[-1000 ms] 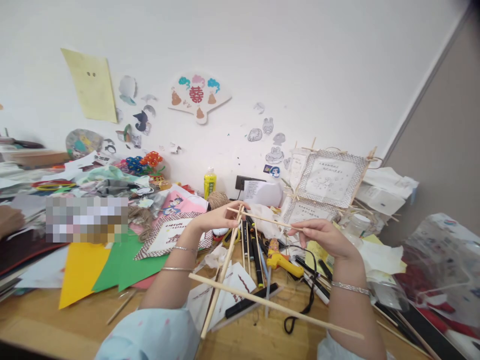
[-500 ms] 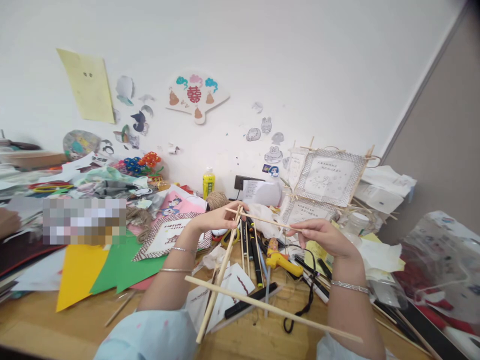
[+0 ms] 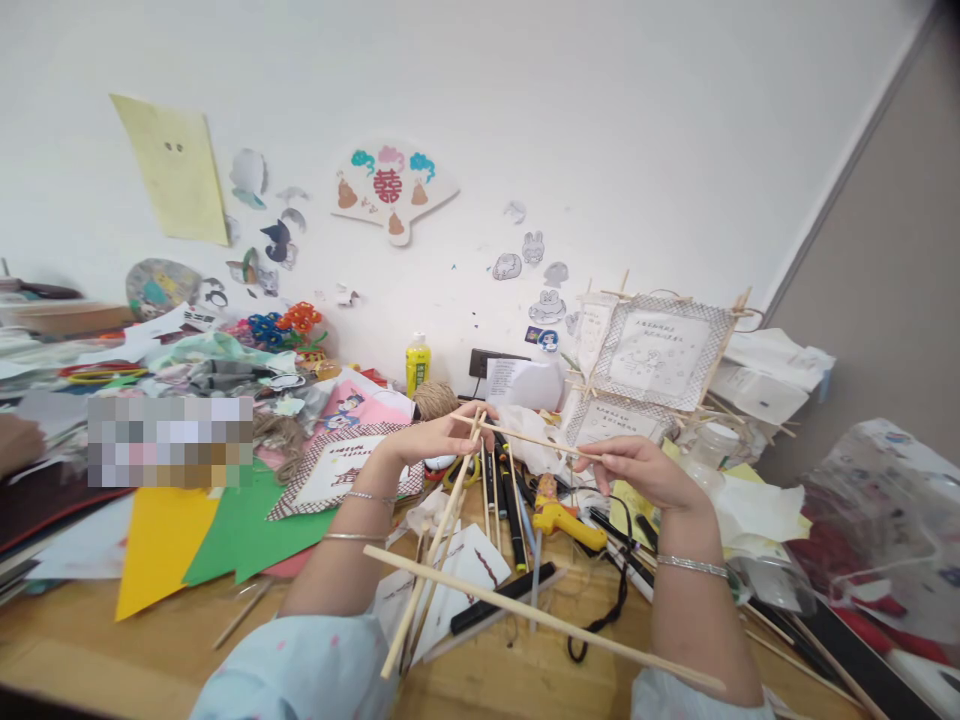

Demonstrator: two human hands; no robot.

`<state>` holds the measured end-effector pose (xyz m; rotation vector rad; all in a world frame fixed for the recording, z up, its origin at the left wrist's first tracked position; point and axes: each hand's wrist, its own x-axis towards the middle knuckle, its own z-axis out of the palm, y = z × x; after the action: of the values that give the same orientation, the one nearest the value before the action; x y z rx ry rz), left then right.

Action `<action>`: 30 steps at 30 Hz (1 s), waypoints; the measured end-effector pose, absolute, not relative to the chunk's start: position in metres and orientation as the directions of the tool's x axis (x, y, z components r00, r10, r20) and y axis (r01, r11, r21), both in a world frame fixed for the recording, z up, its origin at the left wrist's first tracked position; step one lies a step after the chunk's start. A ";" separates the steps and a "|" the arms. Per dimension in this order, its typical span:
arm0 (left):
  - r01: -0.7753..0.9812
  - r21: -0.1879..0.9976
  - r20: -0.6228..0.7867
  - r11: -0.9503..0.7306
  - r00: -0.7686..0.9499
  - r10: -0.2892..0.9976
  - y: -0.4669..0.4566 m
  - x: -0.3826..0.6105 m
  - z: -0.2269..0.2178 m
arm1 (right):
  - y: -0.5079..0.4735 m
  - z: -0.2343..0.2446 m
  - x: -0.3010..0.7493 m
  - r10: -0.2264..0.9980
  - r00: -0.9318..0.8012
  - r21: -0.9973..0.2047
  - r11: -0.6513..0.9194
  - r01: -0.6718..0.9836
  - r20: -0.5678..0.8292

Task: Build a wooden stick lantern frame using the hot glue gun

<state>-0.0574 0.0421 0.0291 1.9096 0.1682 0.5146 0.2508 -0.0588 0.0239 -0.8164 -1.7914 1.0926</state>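
Note:
My left hand [image 3: 448,434] pinches the far corner where thin wooden sticks cross. My right hand [image 3: 637,470] holds the right end of the upper wooden stick [image 3: 532,440] between thumb and fingers. From the left corner a pair of long sticks [image 3: 431,560] slants down toward me. Across their lower part lies another long wooden stick [image 3: 540,617], its right end free near my right forearm. Together they form an open frame raised over the table. Below it are a sheet with brown drawings [image 3: 469,575], a black marker [image 3: 501,600] and a yellow glue gun [image 3: 562,518].
Green paper [image 3: 259,530] and yellow paper [image 3: 154,550] lie left, before a heap of craft scraps. Stick-framed pictures [image 3: 660,350] stand at the back right. A twine ball [image 3: 433,400] and yellow bottle [image 3: 417,364] sit by the wall. A plastic bag [image 3: 885,520] is far right.
The near left end of the stick frame has swung slightly left and up, so the sticks there show apart. Both hands keep their hold, nearly in place.

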 end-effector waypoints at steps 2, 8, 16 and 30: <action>-0.115 0.918 0.256 -0.380 0.903 0.344 0.041 -0.058 0.030 | -0.059 0.024 0.252 0.847 -0.421 -0.909 0.402 0.108 0.324; -0.095 0.913 0.244 -0.396 0.906 0.345 0.038 -0.057 0.032 | -0.059 0.025 0.253 0.851 -0.411 -0.903 0.410 0.131 0.327; -0.140 0.932 0.261 -0.334 0.899 0.351 0.040 -0.058 0.030 | -0.058 0.026 0.251 0.854 -0.408 -0.911 0.397 0.110 0.323; -0.167 0.910 0.307 -0.379 0.887 0.345 0.043 -0.057 0.027 | -0.060 0.029 0.250 0.831 -0.446 -0.903 0.417 0.104 0.332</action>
<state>-0.0567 0.0430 0.0266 1.8840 0.1319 0.5461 0.2500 -0.0596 0.0286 -0.8029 -1.8326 1.0915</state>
